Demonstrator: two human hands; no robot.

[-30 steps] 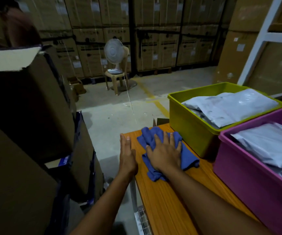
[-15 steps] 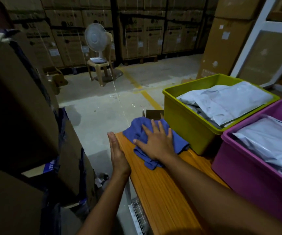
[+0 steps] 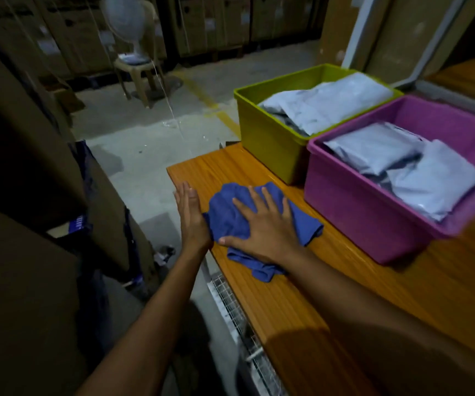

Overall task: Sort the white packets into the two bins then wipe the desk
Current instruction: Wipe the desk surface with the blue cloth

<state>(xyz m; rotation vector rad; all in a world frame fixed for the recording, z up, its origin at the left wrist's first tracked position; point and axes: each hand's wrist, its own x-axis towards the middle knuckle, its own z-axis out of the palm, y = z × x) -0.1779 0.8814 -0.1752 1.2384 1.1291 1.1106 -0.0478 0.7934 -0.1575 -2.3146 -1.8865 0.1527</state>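
Centre of frame: the blue cloth (image 3: 226,211) lies bunched on the tabletop (image 3: 287,298) near its left edge. The right hand (image 3: 262,224) presses flat on the cloth, fingers straight and spread, gripping nothing. The left hand (image 3: 190,218) stands on edge at the tabletop's border, fingers straight, its palm against the cloth's left side. Upper right: the green bin (image 3: 267,144) and the pink bin (image 3: 353,212) side by side, each holding white packets (image 3: 330,107).

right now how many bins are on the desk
2: a green bin toward the far end of the desk, and a pink bin right beside it, nearer the person. Both hold white packets.
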